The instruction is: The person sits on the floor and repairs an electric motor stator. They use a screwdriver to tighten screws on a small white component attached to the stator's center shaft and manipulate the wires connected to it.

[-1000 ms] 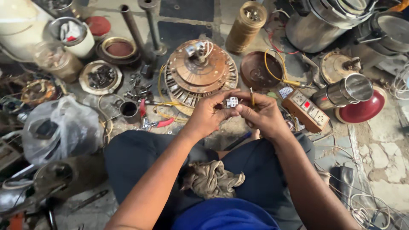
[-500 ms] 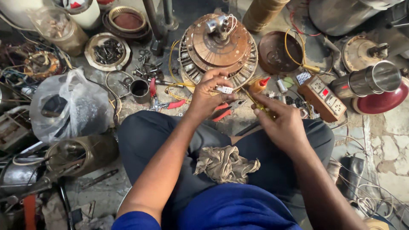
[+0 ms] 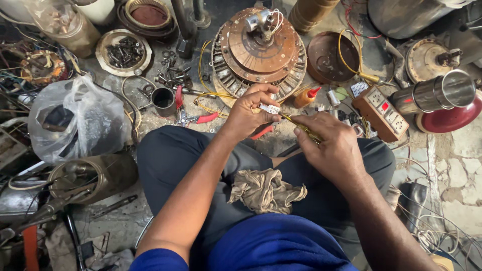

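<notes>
Cluttered workshop floor (image 3: 452, 165): rusty motor (image 3: 258, 52), socket box (image 3: 384, 113), rag (image 3: 266, 190) on lap. Left hand (image 3: 251, 110), fingers pinching small white part (image 3: 269, 108) before motor. Right hand (image 3: 329, 143), fingers closed around yellow tool (image 3: 296, 124) touching part.

My left hand (image 3: 251, 113) pinches a small white block (image 3: 269, 108); my right hand (image 3: 329, 145) grips a yellow-handled tool (image 3: 301, 128). Rusty brown motor disc (image 3: 258, 50), tan rag (image 3: 266, 190), red-handled pliers (image 3: 198, 119), brown socket board (image 3: 381, 113).
</notes>
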